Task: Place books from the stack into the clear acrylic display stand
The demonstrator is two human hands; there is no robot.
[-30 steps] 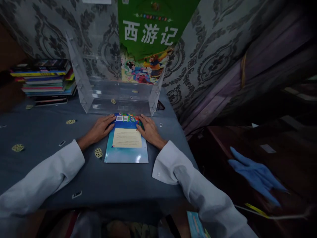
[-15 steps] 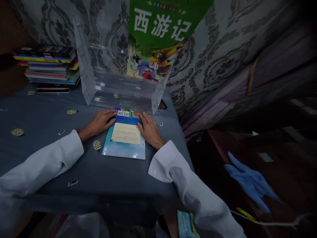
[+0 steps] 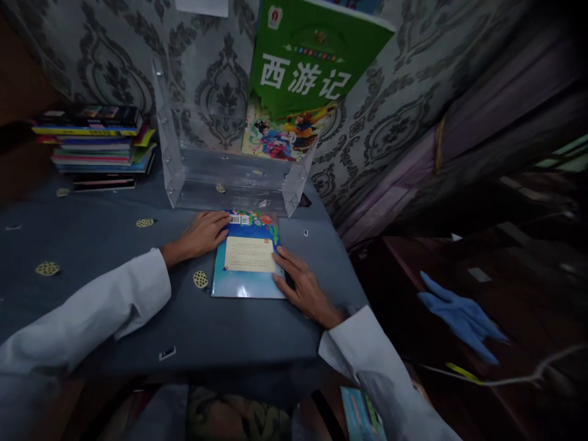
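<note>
A blue picture book (image 3: 250,285) lies flat on the cloth-covered table, its back cover up with a cream text panel and barcodes at the far end. My left hand (image 3: 204,234) rests at the book's far left corner, fingers stretched out over its edge. At the right edge, my right hand (image 3: 303,285) touches the book with fingers extended and thumb apart, lower down than the left. Just beyond the book stands a clear acrylic rack (image 3: 232,197), holding a green book (image 3: 303,67) with white Chinese characters upright on its right side.
A stack of books (image 3: 98,147) sits at the back left of the table (image 3: 239,337). To the right, blue gloves (image 3: 462,315) lie on a dark surface with a pale cable (image 3: 528,378) nearby. Another colourful book (image 3: 361,413) shows below the table edge, partly hidden by my sleeve.
My right hand has slid from the book's far right corner down its right edge toward me. My left hand stays at the far left corner. The camera view has shifted.
</note>
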